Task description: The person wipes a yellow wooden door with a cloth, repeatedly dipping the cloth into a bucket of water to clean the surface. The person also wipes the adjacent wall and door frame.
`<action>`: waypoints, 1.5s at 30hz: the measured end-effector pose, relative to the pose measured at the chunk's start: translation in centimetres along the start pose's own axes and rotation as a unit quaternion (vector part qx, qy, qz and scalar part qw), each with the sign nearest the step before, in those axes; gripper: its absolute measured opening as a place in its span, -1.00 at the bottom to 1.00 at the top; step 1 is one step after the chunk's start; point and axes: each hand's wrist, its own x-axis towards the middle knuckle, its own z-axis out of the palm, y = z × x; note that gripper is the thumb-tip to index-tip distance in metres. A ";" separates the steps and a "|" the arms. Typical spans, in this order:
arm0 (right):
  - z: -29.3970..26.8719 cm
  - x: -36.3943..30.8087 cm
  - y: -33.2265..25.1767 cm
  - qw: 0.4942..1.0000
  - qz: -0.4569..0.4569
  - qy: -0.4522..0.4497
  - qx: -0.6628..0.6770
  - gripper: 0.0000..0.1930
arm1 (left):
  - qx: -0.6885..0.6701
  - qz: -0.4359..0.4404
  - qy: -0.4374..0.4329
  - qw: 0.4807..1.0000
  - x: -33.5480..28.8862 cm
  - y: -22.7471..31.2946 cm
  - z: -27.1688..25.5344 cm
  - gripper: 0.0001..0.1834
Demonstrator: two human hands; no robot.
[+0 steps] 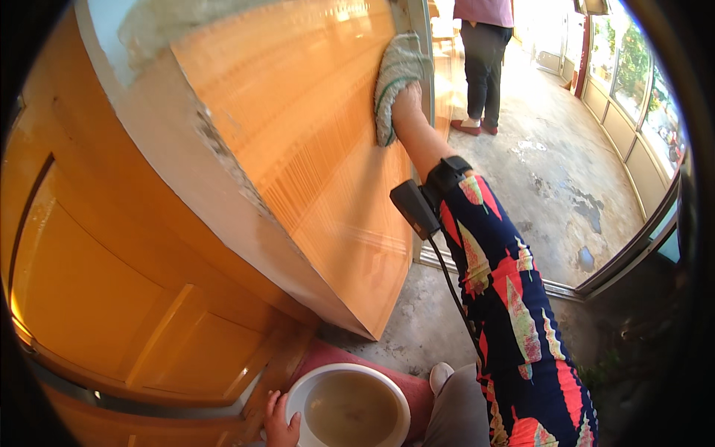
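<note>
My right hand [407, 95] reaches far forward and presses a damp grey-green cloth [396, 71] against the glossy orange wood-grain panel [298, 141], near its right edge. The cloth covers most of that hand, so its fingers are hidden. Low in the view, my left hand [281, 425] grips the left rim of a white basin [403, 402], its thumb by the rim and its fingers on the outer side. Cloudy greyish water [350, 410] fills part of the basin.
A pale plastered wall edge [171, 156] borders the panel, and an orange wooden door [97, 298] stands left. Beyond a metal door sill [558, 289], a person [484, 67] stands on worn concrete [547, 171]. Reddish matting [320, 357] lies around the basin.
</note>
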 end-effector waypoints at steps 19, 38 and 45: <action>-17.0 -38.3 15.8 0.772 0.568 0.106 0.263 -0.56 | 0.020 -0.046 -0.054 0.997 0.7 5.5 0.4 -0.44; 3.8 -22.0 -1.1 0.942 0.314 0.092 0.069 -0.54 | -0.010 0.018 -0.020 1.000 13.2 5.2 -8.5 -0.46; 7.1 -9.7 -13.4 0.975 -0.068 -0.051 -0.204 -0.53 | -0.023 0.005 -0.001 1.000 10.3 4.5 -8.2 -0.46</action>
